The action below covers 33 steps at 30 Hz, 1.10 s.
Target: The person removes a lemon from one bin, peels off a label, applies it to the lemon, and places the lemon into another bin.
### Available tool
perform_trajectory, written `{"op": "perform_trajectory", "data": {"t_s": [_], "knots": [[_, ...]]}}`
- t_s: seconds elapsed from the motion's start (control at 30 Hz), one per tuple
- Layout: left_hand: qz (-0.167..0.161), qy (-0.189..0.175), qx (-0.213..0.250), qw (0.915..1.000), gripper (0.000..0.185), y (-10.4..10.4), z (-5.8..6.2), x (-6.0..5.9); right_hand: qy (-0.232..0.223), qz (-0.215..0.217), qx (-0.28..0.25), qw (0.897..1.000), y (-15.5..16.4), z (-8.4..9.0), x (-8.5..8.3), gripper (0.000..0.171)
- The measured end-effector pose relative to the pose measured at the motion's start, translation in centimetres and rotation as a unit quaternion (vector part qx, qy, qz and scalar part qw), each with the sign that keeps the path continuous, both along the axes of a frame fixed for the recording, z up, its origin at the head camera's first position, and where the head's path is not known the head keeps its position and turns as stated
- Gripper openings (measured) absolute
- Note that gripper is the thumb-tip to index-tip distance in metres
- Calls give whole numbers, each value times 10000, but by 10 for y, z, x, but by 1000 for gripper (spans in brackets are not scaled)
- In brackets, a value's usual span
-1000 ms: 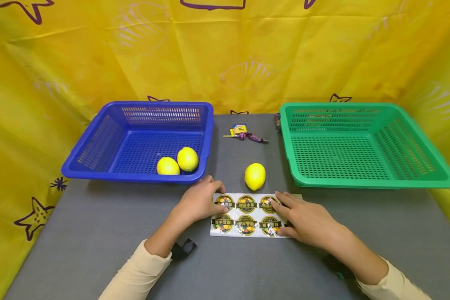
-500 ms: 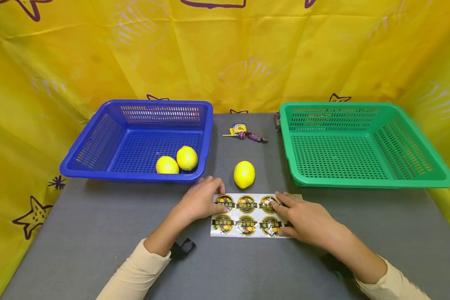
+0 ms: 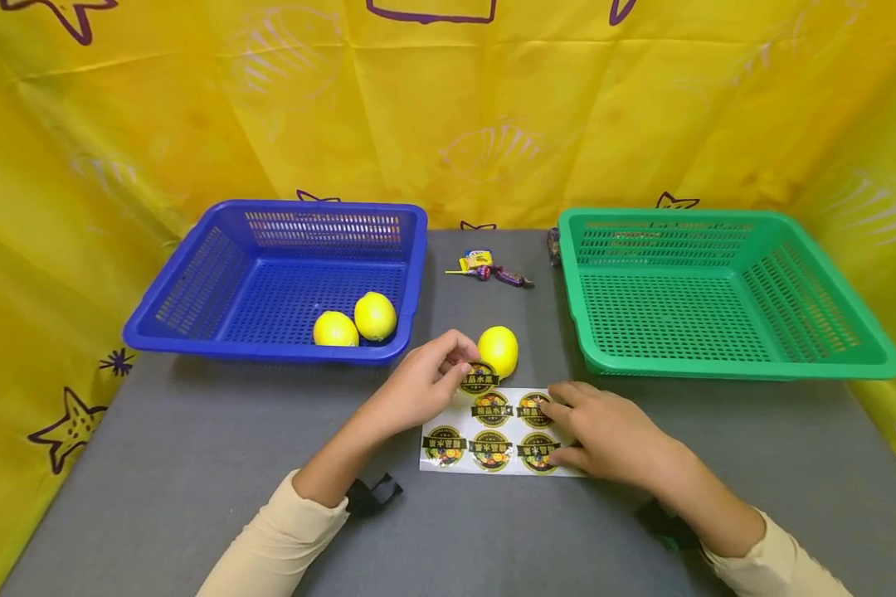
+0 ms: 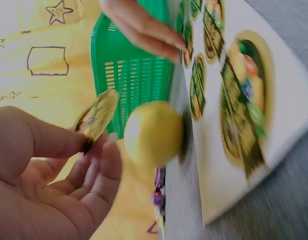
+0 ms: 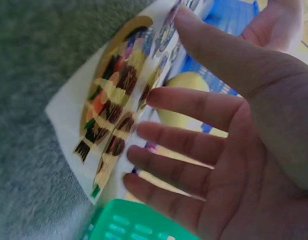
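In the head view my left hand pinches a round black-and-gold fruit sticker between thumb and fingertips, raised off the sheet; the left wrist view shows the sticker nearly edge-on. Flat on the grey table lies the white sticker sheet, with a bare spot at its far left corner. My right hand rests on the sheet's right part, fingers spread and fairly straight, covering some of it. A lemon lies just beyond the sheet, right beside the held sticker.
A blue basket with two lemons stands at the left. To the right is a green basket. Between them, farther back, lie a lollipop and wrapped candies. A yellow patterned cloth hangs behind the table.
My left hand has lifted a sticker off the sheet's far left corner and moved right with it. The loose lemon rolled left, then back right somewhat. My right hand stays on the sheet.
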<state>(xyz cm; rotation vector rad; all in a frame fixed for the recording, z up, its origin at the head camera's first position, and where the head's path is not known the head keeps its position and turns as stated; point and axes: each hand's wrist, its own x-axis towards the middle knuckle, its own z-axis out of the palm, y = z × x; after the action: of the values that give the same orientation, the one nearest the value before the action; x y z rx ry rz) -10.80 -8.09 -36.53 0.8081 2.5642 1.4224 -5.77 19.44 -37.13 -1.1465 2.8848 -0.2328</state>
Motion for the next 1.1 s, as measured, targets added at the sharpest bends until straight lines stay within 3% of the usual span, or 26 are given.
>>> {"op": "perform_trajectory", "data": {"t_s": [0.1,0.23,0.47,0.7,0.9,1.1], "knots": [[278,-92,511,9983,17,12,0,-9,17,-181,-324,9993,-6,-1,-8,59],[745,-358,919,9923,20,21,-4,-25,-251,-790,-944,9921,-20,-3,-21,71],[795,-1095,1493,9795,27,27,-9,-43,-999,-1606,-1734,9665,-45,-4,-47,86],[817,-1288,1594,9754,33,30,-13,-49,-1353,-1898,-1934,9530,-54,-6,-65,85],[774,-1583,1725,9691,39,31,-20,-52,-1406,-1877,-2066,9499,-53,-10,-69,77],[845,-1252,1211,9811,41,32,-22,-53,-1421,-1862,-2077,9497,-52,-11,-70,76]]}}
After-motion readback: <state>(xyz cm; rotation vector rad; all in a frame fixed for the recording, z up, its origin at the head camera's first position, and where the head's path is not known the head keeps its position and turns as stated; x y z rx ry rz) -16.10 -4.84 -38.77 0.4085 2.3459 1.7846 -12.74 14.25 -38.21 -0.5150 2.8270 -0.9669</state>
